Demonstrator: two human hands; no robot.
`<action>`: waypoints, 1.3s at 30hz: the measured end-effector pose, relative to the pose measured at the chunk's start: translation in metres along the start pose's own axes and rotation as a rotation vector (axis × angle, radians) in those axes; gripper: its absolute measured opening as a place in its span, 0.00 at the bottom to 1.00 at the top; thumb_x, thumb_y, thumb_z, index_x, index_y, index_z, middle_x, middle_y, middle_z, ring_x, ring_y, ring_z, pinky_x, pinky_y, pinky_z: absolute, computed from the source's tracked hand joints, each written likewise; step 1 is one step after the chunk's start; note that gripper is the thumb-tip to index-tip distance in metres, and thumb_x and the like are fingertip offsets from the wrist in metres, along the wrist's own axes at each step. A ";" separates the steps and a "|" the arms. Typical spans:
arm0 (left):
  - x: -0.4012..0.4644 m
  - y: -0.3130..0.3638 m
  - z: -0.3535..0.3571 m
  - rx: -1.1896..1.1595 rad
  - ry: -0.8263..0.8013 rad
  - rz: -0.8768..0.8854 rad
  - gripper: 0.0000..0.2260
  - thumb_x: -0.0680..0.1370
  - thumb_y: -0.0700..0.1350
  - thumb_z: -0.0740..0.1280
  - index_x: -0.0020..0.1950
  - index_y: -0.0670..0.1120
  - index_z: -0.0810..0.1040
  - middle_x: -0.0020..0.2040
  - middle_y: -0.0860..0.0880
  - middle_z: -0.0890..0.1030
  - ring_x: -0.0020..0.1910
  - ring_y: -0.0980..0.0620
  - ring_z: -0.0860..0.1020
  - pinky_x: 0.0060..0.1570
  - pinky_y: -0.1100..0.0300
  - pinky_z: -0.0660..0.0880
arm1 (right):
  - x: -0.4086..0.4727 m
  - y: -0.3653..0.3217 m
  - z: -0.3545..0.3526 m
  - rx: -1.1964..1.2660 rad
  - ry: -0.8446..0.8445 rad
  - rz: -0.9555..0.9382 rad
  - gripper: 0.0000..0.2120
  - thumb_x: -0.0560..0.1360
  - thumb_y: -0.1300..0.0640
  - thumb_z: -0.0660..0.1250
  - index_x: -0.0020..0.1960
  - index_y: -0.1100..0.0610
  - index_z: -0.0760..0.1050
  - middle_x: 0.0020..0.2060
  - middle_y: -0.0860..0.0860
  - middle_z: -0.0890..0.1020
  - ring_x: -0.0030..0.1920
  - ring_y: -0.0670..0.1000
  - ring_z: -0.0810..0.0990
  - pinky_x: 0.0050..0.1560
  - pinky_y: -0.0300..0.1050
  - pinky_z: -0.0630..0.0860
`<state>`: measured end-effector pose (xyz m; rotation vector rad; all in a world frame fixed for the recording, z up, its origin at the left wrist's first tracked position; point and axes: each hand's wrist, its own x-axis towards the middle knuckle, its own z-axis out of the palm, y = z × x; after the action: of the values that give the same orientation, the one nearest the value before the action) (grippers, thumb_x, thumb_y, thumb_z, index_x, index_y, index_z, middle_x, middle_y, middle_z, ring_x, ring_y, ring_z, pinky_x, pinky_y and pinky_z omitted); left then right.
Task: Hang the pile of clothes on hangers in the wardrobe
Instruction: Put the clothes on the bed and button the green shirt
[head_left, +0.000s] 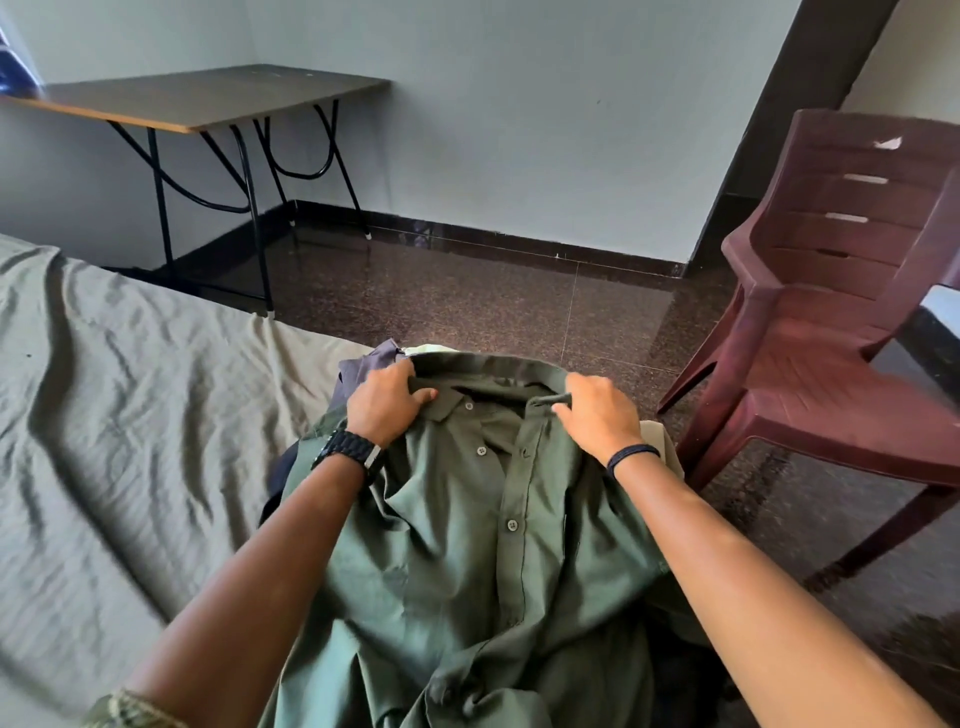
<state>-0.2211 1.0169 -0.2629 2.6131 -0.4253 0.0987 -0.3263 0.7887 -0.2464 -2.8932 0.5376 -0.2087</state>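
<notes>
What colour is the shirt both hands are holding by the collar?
Olive green, plain, with matching buttons; the shirt shows clearly in the head view.

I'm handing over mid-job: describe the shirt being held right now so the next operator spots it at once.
Start at the bed with the wrinkled olive sheet; at its right edge, near the maroon plastic chair, lies a pile of clothes. The green shirt lies on top, button placket up, the left hand and right hand gripping its collar. Unlike the grey-blue garment and pale one beneath, it is olive green.
</notes>
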 end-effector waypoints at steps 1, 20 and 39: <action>-0.001 0.004 0.005 -0.005 -0.022 0.056 0.15 0.76 0.51 0.67 0.58 0.44 0.72 0.54 0.43 0.80 0.55 0.42 0.77 0.50 0.49 0.75 | 0.000 -0.001 0.003 0.059 -0.068 -0.070 0.12 0.78 0.53 0.65 0.58 0.57 0.72 0.54 0.56 0.75 0.56 0.59 0.76 0.49 0.49 0.71; -0.069 0.038 0.022 -0.141 -0.122 0.128 0.11 0.75 0.52 0.70 0.44 0.44 0.77 0.46 0.44 0.78 0.48 0.44 0.78 0.47 0.56 0.72 | -0.077 -0.037 0.014 -0.008 -0.038 -0.126 0.24 0.75 0.38 0.64 0.49 0.60 0.81 0.55 0.58 0.76 0.60 0.59 0.72 0.60 0.50 0.71; -0.070 0.038 0.055 -0.515 -0.302 -0.136 0.11 0.74 0.37 0.72 0.32 0.45 0.75 0.29 0.47 0.78 0.19 0.62 0.73 0.27 0.68 0.76 | -0.067 -0.043 0.028 0.041 -0.153 0.046 0.09 0.76 0.50 0.65 0.46 0.56 0.76 0.55 0.57 0.79 0.61 0.59 0.74 0.62 0.55 0.66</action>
<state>-0.2998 0.9788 -0.3041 2.1373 -0.3200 -0.4033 -0.3689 0.8571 -0.2713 -2.8237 0.5643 0.0090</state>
